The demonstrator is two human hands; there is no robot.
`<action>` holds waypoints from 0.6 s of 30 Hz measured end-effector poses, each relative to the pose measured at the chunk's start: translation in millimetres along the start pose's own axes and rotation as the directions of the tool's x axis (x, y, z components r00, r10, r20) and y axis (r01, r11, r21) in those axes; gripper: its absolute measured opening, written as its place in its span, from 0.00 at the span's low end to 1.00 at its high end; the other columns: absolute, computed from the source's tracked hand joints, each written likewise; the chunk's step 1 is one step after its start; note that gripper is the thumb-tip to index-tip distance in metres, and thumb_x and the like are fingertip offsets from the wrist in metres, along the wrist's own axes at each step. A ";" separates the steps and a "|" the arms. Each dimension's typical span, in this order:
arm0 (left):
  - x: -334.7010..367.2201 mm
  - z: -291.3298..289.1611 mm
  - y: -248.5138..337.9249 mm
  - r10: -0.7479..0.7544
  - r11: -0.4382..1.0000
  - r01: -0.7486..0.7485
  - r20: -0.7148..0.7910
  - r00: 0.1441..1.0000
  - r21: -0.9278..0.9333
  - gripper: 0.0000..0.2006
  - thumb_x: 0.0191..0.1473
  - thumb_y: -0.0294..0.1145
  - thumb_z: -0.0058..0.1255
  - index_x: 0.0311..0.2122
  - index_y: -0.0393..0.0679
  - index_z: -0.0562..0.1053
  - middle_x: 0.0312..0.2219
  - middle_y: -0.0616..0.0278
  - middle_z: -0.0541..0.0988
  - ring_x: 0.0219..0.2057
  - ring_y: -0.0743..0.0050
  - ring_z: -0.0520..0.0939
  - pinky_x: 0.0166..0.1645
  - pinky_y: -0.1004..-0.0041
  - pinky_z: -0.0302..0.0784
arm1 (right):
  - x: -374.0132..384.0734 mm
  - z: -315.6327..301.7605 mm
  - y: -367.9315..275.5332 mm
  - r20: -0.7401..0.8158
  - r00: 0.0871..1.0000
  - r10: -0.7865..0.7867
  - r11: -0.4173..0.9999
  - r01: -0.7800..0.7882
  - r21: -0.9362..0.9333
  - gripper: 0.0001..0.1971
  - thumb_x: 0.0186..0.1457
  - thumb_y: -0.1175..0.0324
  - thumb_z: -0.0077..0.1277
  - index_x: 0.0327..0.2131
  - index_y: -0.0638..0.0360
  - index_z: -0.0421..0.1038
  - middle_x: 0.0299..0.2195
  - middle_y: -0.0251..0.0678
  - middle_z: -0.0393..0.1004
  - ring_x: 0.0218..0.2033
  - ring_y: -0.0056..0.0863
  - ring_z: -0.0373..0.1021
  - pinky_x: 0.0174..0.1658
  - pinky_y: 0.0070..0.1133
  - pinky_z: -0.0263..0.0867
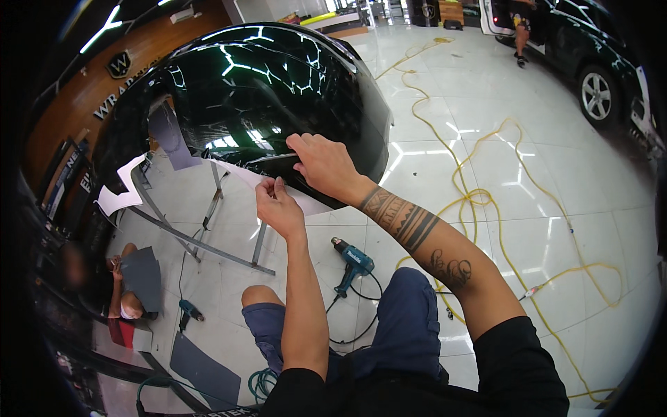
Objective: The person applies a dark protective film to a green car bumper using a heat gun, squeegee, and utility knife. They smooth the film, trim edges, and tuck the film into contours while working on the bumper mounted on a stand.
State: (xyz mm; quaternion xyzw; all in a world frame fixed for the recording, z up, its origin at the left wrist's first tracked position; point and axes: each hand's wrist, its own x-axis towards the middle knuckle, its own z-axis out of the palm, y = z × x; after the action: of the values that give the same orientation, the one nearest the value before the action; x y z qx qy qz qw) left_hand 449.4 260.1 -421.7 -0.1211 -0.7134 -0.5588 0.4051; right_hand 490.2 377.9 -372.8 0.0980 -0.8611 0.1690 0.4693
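A glossy dark green car bumper (278,76) stands in front of me. Along its lower edge hangs a loose flap of film (310,203) with a pale underside. My left hand (280,208) is closed at this flap, thumb and fingertips pinched together on it. Just above and to the right, my right hand (325,165) is bent against the bumper's lower part with its fingers curled in. Whatever it may hold is hidden. Another pale, jagged strip of film (128,186) dangles from the bumper's left end.
A metal stand (201,240) sits under the bumper. On the tiled floor lie a teal heat gun (353,264), a second heat gun (189,313) and yellow cords (479,198). A co-worker (121,278) holds a grey sheet (141,274) at left. A dark car (590,55) is parked far right.
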 end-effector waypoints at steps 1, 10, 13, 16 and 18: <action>-0.6 0.6 -1.1 -0.006 1.000 0.006 0.011 1.000 -0.007 0.06 0.52 0.25 0.55 0.30 0.34 0.71 0.22 0.52 0.77 0.23 0.62 0.77 0.31 0.67 0.71 | -0.7 0.8 0.5 -0.001 1.000 -0.002 1.000 0.002 0.001 0.18 0.44 0.71 0.58 0.39 0.54 0.62 0.28 0.33 0.68 0.31 0.33 0.69 0.27 0.29 0.65; 17.8 -6.6 -31.9 -0.229 0.862 0.363 0.366 0.902 -0.355 0.05 0.55 0.24 0.53 0.30 0.35 0.70 0.24 0.63 0.75 0.25 0.77 0.76 0.33 0.77 0.73 | -3.2 9.5 -1.5 -0.006 1.000 0.025 0.999 -0.025 -0.020 0.16 0.44 0.72 0.57 0.38 0.54 0.63 0.29 0.33 0.68 0.33 0.34 0.69 0.28 0.29 0.66; 22.4 -15.9 -25.7 -0.305 0.701 0.561 0.525 0.794 -0.441 0.05 0.55 0.24 0.54 0.30 0.35 0.70 0.26 0.65 0.74 0.26 0.79 0.75 0.34 0.79 0.74 | -2.2 8.4 -2.4 -0.007 1.000 0.028 0.999 -0.028 -0.022 0.17 0.44 0.71 0.57 0.38 0.54 0.64 0.31 0.34 0.68 0.34 0.34 0.69 0.29 0.30 0.67; 24.8 -16.8 -28.9 -0.287 0.710 0.562 0.555 0.781 -0.424 0.05 0.55 0.25 0.54 0.32 0.36 0.70 0.27 0.64 0.74 0.28 0.74 0.76 0.36 0.75 0.75 | -0.6 4.3 -4.6 0.020 1.000 0.020 1.000 -0.020 -0.009 0.18 0.44 0.71 0.58 0.40 0.54 0.64 0.32 0.34 0.70 0.35 0.35 0.70 0.30 0.30 0.67; 21.6 -14.2 -28.4 -0.153 0.908 0.275 0.362 0.920 -0.315 0.05 0.54 0.25 0.54 0.32 0.36 0.70 0.27 0.60 0.74 0.27 0.68 0.76 0.36 0.72 0.74 | 1.0 4.7 -4.7 0.008 1.000 -0.001 1.000 0.001 0.002 0.18 0.44 0.71 0.58 0.40 0.54 0.63 0.31 0.34 0.70 0.34 0.36 0.70 0.30 0.30 0.67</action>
State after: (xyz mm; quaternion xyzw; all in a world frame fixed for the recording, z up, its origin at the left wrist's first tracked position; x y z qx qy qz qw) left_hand 424.1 231.5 -425.5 -0.2044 -0.6655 -0.6932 0.1865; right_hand 487.5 371.7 -373.3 0.0996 -0.8628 0.1694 0.4658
